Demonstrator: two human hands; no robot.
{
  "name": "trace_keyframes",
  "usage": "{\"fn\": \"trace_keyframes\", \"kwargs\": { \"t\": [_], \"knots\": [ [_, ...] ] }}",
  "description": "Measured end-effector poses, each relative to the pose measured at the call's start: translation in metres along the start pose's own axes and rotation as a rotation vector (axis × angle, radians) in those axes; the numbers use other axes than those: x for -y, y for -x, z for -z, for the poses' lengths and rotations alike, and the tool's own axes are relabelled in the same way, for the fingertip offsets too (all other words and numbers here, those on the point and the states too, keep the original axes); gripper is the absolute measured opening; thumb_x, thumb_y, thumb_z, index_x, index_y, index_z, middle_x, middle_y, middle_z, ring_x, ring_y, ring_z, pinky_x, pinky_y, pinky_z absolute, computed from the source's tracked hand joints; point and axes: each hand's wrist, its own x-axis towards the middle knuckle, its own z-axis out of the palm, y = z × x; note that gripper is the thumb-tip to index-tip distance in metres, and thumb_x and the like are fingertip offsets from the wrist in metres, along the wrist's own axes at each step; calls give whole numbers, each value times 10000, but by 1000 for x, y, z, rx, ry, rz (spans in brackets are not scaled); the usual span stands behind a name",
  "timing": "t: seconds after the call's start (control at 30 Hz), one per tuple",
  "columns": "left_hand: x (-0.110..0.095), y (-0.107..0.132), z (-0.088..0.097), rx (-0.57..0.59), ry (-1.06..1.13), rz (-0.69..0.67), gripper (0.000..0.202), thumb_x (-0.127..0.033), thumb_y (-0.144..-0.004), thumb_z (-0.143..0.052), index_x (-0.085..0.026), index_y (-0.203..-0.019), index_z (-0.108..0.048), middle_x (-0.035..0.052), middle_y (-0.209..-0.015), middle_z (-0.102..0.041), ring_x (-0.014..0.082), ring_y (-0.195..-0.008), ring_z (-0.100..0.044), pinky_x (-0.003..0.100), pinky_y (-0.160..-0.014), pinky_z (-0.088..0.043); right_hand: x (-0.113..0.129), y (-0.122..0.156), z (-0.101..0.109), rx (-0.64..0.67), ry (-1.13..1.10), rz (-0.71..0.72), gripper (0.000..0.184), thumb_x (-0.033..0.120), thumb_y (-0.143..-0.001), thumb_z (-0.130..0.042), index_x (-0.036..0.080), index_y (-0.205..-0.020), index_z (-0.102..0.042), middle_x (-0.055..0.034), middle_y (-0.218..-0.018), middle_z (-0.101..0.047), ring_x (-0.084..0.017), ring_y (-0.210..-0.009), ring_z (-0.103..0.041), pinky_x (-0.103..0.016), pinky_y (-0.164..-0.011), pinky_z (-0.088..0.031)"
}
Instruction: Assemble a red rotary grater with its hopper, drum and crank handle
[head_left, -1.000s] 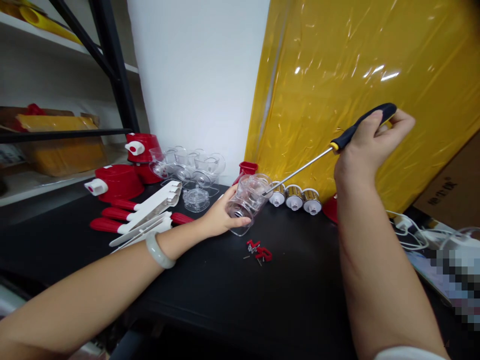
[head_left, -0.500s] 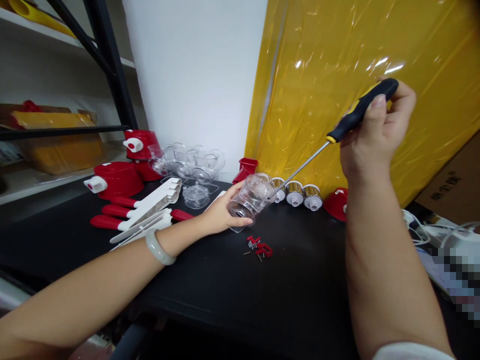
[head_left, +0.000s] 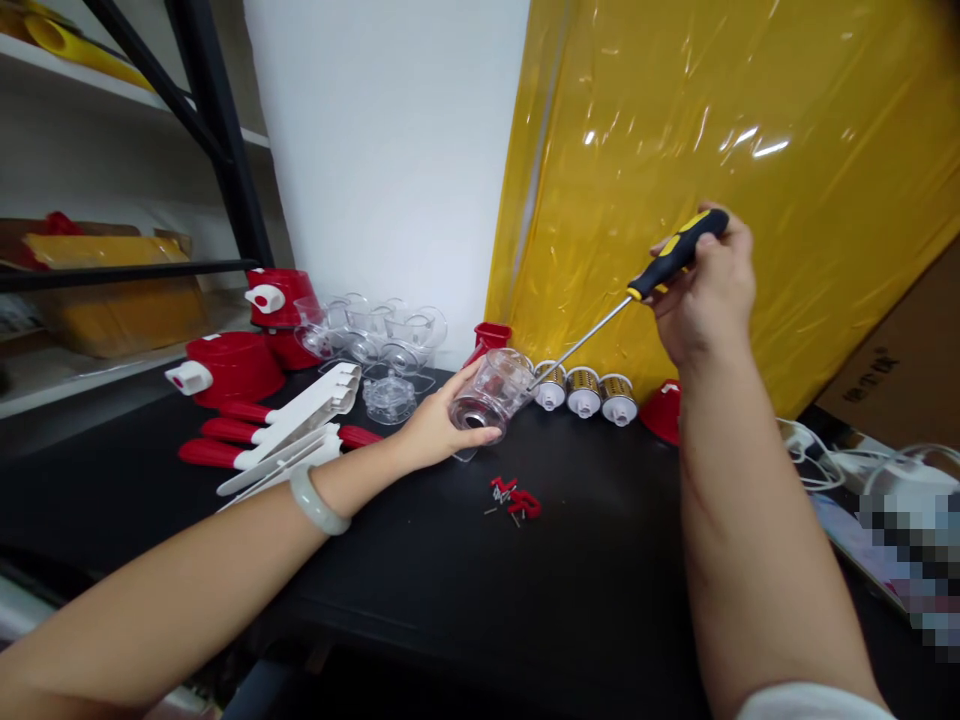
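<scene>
My left hand [head_left: 442,425] is closed around a clear plastic housing [head_left: 501,385], tilted just above the black table [head_left: 420,560]. In my right hand [head_left: 709,290] is a screwdriver [head_left: 675,252] with a black and yellow handle, gripped high on the right. Its metal shaft slants down to the left, and the tip meets the right side of the clear housing; the exact contact point is too small to make out. Small red plastic parts [head_left: 526,503] and several loose screws [head_left: 499,493] lie on the table below the housing.
White-and-red handled parts [head_left: 262,440], red bases [head_left: 236,368] and clear housings [head_left: 375,325] stand at the left. Several metal grater drums [head_left: 583,392] line the back beside a red cone-shaped part [head_left: 664,412]. White cables [head_left: 810,455] lie at the right; yellow sheeting [head_left: 675,120] hangs behind.
My right hand and the screwdriver handle have moved down and to the left. The clear housing has turned slightly in my left hand, and the shaft still reaches its right side.
</scene>
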Motion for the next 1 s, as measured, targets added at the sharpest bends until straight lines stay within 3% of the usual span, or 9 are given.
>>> {"fn": "trace_keyframes", "kwargs": {
  "t": [0.1, 0.23, 0.37, 0.57, 0.67, 0.8, 1.0],
  "knots": [
    [0, 0, 1, -17, -29, 4, 1003, -407, -666, -808, -241, -1514, -299, 129, -1437, -531, 326, -1318, -504, 495, -1133, -357, -14, -4, 6, -32, 68, -82, 290, 357, -876, -438, 307, -1160, -411, 29, -789, -532, -134, -616, -564, -249, -484, -448],
    [-5, 0, 2, 3, -56, 0, 985, -394, -651, -812, -242, -1498, -333, 129, -1466, -500, 329, -1342, -477, 501, -1137, -347, -23, -6, 11, -30, 134, -37, 351, 476, -833, -563, 346, -1137, -444, 45, -790, -508, -124, -592, -523, -286, -511, -476],
    [-8, 0, 3, 23, -54, -40, 928, -362, -669, -791, -245, -1484, -362, 127, -1483, -478, 328, -1355, -461, 514, -1136, -339, -23, -2, 11, -49, 182, 19, 389, 496, -794, -638, 339, -1103, -462, 58, -756, -477, -116, -583, -492, -285, -513, -474],
    [-10, 0, 3, 22, -111, -36, 916, -378, -675, -784, -245, -1480, -368, 124, -1449, -518, 332, -1315, -505, 506, -1108, -379, -28, -4, 15, -142, 246, 52, 399, 452, -734, -688, 270, -967, -421, 74, -760, -441, -77, -548, -475, -192, -449, -410],
    [-10, 0, 3, 1, -134, -19, 908, -403, -688, -774, -230, -1479, -364, 127, -1445, -522, 329, -1296, -522, 502, -1101, -388, -27, -8, 18, -202, 228, 71, 300, 489, -806, -577, 254, -916, -426, 55, -719, -462, -102, -540, -489, -211, -432, -406],
    [-8, -1, 3, -20, -103, -3, 907, -420, -692, -768, -215, -1477, -362, 135, -1431, -535, 321, -1275, -545, 492, -1100, -392, -17, -9, 21, -61, 185, 6, 315, 508, -915, -327, 270, -1039, -491, 4, -728, -576, -170, -613, -589, -305, -496, -484],
    [-6, -2, 3, -16, -92, 36, 913, -446, -691, -770, -224, -1477, -361, 124, -1369, -593, 312, -1214, -596, 482, -1073, -422, -9, -8, 24, -23, 194, -35, 277, 435, -867, -490, 263, -1079, -535, -1, -824, -611, -158, -649, -631, -280, -493, -481]
  ]
}}
